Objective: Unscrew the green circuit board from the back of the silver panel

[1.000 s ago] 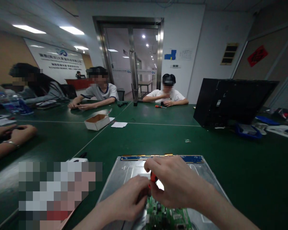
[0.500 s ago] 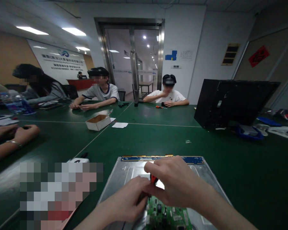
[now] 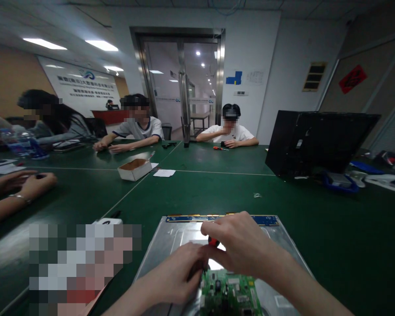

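Note:
A screwdriver with a red and black handle (image 3: 213,241) stands in my right hand (image 3: 240,245), which is shut around it, thumb and fingers at the handle. My left hand (image 3: 181,272) is closed right beside it, its fingertips meeting below the handle; what they pinch is hidden. Under both hands lies a flat silver metal panel (image 3: 154,250), with a blue circuit strip (image 3: 266,220) along its far edge. A green circuit board (image 3: 228,292) sits on the panel's near part, just below my hands.
A pixelated, blurred item (image 3: 85,267) lies left of the panel. Farther off are an open white box (image 3: 134,170), a paper slip (image 3: 164,173) and a small clear bag (image 3: 257,195). A black monitor (image 3: 319,142) stands at right. Co-workers sit around the green table (image 3: 217,188).
My right hand has turned slightly with the screwdriver, and more of the handle's black end shows. My left hand stays nearly in place. The view has shifted very little.

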`<state>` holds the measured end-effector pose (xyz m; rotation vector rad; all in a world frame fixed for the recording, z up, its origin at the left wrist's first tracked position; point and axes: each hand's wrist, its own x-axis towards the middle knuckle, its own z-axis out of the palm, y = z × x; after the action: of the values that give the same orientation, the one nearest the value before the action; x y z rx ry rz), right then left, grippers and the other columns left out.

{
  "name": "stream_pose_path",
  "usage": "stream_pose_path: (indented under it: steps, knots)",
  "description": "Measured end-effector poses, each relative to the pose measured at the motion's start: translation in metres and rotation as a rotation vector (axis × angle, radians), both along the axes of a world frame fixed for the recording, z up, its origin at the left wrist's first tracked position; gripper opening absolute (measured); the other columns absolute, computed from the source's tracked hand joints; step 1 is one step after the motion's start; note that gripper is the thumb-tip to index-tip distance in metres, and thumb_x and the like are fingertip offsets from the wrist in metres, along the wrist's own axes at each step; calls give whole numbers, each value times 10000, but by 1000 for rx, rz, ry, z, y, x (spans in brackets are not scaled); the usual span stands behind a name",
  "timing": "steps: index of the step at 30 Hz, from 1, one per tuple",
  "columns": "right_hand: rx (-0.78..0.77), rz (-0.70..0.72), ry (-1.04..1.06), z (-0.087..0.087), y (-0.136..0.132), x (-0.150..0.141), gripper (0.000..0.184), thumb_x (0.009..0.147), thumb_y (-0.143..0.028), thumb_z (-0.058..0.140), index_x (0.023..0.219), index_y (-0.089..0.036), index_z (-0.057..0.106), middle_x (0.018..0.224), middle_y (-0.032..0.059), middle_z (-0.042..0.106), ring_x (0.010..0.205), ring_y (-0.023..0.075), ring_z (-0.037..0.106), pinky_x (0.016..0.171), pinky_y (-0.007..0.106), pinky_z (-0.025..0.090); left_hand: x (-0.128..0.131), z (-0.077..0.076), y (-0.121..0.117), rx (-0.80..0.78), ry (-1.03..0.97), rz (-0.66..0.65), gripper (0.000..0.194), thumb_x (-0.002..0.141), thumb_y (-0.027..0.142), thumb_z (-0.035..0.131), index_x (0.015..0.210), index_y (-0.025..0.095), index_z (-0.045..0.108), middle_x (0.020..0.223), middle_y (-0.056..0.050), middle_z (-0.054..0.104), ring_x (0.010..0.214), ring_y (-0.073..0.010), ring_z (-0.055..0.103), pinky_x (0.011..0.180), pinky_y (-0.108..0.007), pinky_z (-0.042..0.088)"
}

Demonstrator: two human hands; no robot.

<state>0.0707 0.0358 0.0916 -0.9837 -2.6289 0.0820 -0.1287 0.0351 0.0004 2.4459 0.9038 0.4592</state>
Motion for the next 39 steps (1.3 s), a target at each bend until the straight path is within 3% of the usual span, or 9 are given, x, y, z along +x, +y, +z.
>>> stream_pose_path:
  steps: [2, 6, 12, 18, 23, 26, 30, 35, 39]
  knots:
    - [-9, -11, 10, -1, 1, 0, 52, 852, -261, 545, 873, -213, 539, 766, -8, 671, 595, 121, 526, 516, 297, 201, 0, 0, 0, 5, 11, 9, 218, 729, 68, 451, 903, 179, 524, 840, -37, 591, 700, -179, 507, 625, -282, 425]
    - [-48, 17, 57, 2, 1, 0, 248, 753, -200, 588, 995, -208, 534, 875, 6, 693, 666, 139, 582, 529, 288, 238, 1, 0, -1, 28, 10, 21, 189, 702, 62, 452, 841, 184, 492, 782, -22, 568, 658, -168, 486, 578, -270, 389]
    - [-56, -10, 0, 2, 4, 0, 104, 874, -312, 576, 921, -220, 560, 830, 4, 707, 680, 148, 609, 554, 286, 268, 0, 2, -3, -8, -6, 0, 287, 721, 47, 437, 957, 187, 520, 855, -28, 587, 677, -165, 510, 565, -262, 388]
    - [-52, 20, 57, 2, 2, 0, 256, 750, -201, 584, 1002, -200, 536, 846, 1, 686, 642, 131, 562, 529, 277, 253, -2, -4, -1, 3, -6, 21, 182, 732, 68, 455, 869, 180, 495, 794, -19, 567, 654, -161, 487, 557, -267, 374]
    - [-2, 11, 5, 1, 2, 0, 84, 840, -298, 576, 854, -218, 554, 787, -7, 680, 607, 124, 543, 517, 291, 192, -1, -3, 0, -2, 4, -3, 241, 749, 59, 434, 942, 182, 510, 826, -22, 576, 666, -161, 485, 566, -271, 366]
    - [4, -3, -1, 1, 2, -1, 43, 847, -256, 544, 852, -213, 548, 773, -5, 676, 603, 120, 540, 520, 295, 192, -2, -6, 1, -1, 9, 12, 220, 727, 61, 445, 903, 183, 497, 803, -21, 568, 657, -162, 467, 577, -274, 379]
    - [-23, 43, 31, 2, -1, -2, 176, 773, -211, 556, 948, -205, 534, 871, 13, 680, 660, 130, 559, 528, 287, 225, -2, -11, 1, 9, -18, 31, 167, 752, 96, 464, 891, 186, 487, 863, -43, 582, 741, -189, 487, 663, -299, 428]
    - [15, 25, -7, 2, -1, -2, 142, 870, -356, 549, 857, -214, 550, 792, 6, 678, 608, 127, 524, 516, 298, 181, -1, -10, 0, -10, -30, 17, 205, 773, 89, 444, 944, 185, 506, 892, -47, 588, 740, -185, 490, 677, -303, 439]
    - [30, 13, -1, 1, -1, -3, 74, 846, -251, 511, 897, -202, 534, 794, 14, 675, 601, 124, 523, 511, 301, 178, -1, -8, 0, -23, -16, 24, 178, 780, 95, 447, 927, 179, 501, 871, -44, 583, 727, -181, 490, 663, -294, 437]
